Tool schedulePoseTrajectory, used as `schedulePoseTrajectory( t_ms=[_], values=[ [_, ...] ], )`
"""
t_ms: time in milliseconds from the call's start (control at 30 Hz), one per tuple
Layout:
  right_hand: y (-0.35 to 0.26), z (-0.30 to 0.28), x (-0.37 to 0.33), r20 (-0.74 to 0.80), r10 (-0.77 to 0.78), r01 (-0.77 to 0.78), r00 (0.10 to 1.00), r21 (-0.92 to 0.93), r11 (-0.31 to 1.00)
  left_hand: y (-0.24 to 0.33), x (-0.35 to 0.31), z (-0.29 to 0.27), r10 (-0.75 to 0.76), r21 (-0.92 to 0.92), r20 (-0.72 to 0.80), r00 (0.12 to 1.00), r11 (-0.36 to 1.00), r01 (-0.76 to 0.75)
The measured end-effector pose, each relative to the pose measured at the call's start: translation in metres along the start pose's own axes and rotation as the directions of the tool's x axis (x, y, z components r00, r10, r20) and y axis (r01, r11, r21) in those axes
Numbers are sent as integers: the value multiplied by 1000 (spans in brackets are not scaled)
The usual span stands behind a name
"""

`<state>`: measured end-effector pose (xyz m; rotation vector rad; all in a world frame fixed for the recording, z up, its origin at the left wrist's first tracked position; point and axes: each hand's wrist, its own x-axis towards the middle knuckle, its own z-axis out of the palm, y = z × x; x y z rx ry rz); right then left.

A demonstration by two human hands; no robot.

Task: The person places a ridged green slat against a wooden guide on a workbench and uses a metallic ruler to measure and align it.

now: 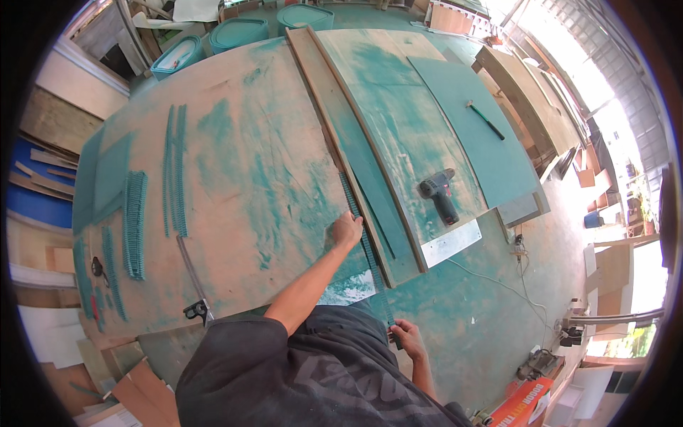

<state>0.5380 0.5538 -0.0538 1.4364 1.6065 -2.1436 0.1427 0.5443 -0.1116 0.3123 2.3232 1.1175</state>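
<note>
A long, thin, teal strip with a toothed edge (371, 260) lies along the left side of a wooden rail (339, 153), its near end reaching past the table edge. My left hand (346, 229) is closed on the strip partway along, knuckles up, by the rail. Close to my body, my right hand (409, 337) grips the near end with thumb and fingers. Similar toothed strips (180, 171) lie on the left half of the large worktable (235, 178), and a thick bundle of toothed strips (134, 224) sits farther left.
A cordless drill (440, 196) rests right of the rails. Farther right, a hammer (486, 120) lies on a teal panel (462, 99). A combination square (192, 277) lies at the near left edge. Teal tubs (238, 34) stand beyond the table. A cable (498, 285) runs over the floor.
</note>
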Motion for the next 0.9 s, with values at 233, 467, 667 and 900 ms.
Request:
schedulePoseTrajectory(
  t_ms=[233, 467, 667, 900],
  values=[
    [1, 8, 29, -48, -109, 103, 993, -111, 988, 14, 14, -9, 188, 351, -174, 967, 929, -117],
    [10, 9, 37, -66, -106, 99, 992, -98, 990, -14, 20, 3, 511, 471, -233, 828, 804, -363],
    [11, 6, 46, -86, -199, 184, 976, -163, 969, -16, 22, 1, 566, 512, -242, 788, 764, -391],
    [7, 1, 49, -109, -278, 157, 954, -608, 778, -13, 25, -11, 515, 438, -165, 841, 802, -405]
  ],
)
